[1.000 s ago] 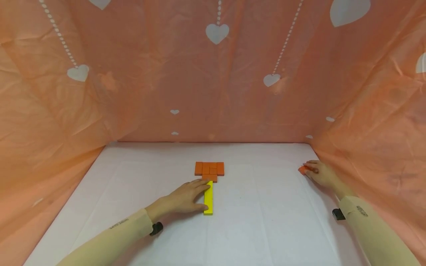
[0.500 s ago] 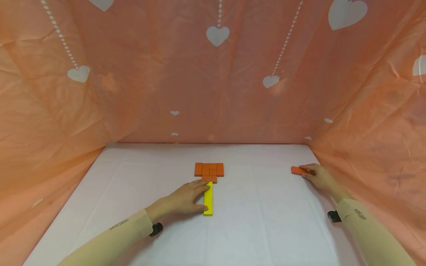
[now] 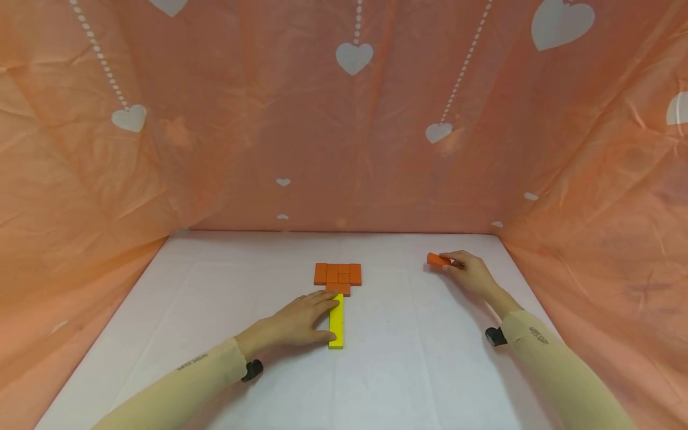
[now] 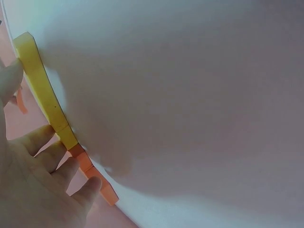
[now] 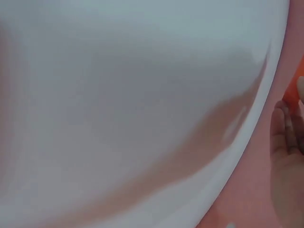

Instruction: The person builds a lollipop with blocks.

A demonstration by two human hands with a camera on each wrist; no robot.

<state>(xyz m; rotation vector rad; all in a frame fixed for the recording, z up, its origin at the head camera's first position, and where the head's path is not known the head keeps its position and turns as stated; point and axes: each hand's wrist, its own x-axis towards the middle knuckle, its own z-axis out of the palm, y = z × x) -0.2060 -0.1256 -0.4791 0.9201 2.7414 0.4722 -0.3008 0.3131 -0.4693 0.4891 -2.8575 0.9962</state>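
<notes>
A yellow bar [image 3: 336, 322] lies lengthwise on the white table below a T-shaped group of orange blocks [image 3: 338, 273]. In the left wrist view the yellow strip [image 4: 40, 85] shows a seam near one end. My left hand [image 3: 297, 319] rests along its left side, thumb near the front end, fairly straight fingers near the back end and the lowest orange block. At the right, my right hand [image 3: 473, 275] pinches a loose orange block [image 3: 438, 260] between thumb and fingers, held just above the table. Only part of that hand [image 5: 287, 147] and block [image 5: 294, 90] enters the right wrist view.
A white cloth [image 3: 398, 370] covers the table. Orange sheeting with white hearts [image 3: 344, 131] hangs at the back and both sides. Black wrist cameras [image 3: 252, 370] sit under both wrists.
My right hand has carried the orange block leftward from the table's right edge, toward the orange group. The left hand and the yellow bar have stayed in place.
</notes>
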